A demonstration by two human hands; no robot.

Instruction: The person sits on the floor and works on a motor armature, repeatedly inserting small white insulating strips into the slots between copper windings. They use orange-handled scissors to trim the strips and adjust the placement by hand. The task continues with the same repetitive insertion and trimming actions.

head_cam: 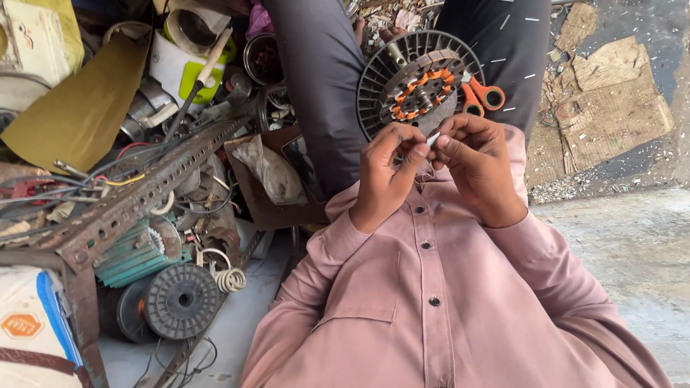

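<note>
Hands first: my left hand [387, 166] and my right hand [472, 163] meet in front of my chest, above my pink buttoned shirt [434, 301], both pinched shut on a small white sliver, perhaps a slip of insulating paper or sleeve [433, 139], which spans the gap between my thumbs. My left fingers curl in tight around its near end; my right thumb and forefinger grip the other end.

Just beyond my hands, between my dark-trousered knees, lies the round grey ribbed motor disc with orange-wound coils at its centre [418, 84]. A pair of orange-handled scissors [480, 97] lies touching its right edge.

I judge the step to be preparing this sliver, folding or shaping it, with the wound disc as the work it belongs to. Whatever comes next would call for a fine fingertip grip and a steady reach down to the coils, since the slots there look narrow.

Off to my left on the floor sits a heap of scrap: a rusty perforated angle-iron bar [136, 195], a black plastic spool [183, 300], a teal-wound stator [133, 255], a white bucket with a wooden-handled tool [186, 64].

Much is hard to read. The sliver is mostly covered by my fingers, so I cannot tell its full length or material. The disc's lower edge is hidden behind my hands, and the scissors' blades are partly covered too
</note>
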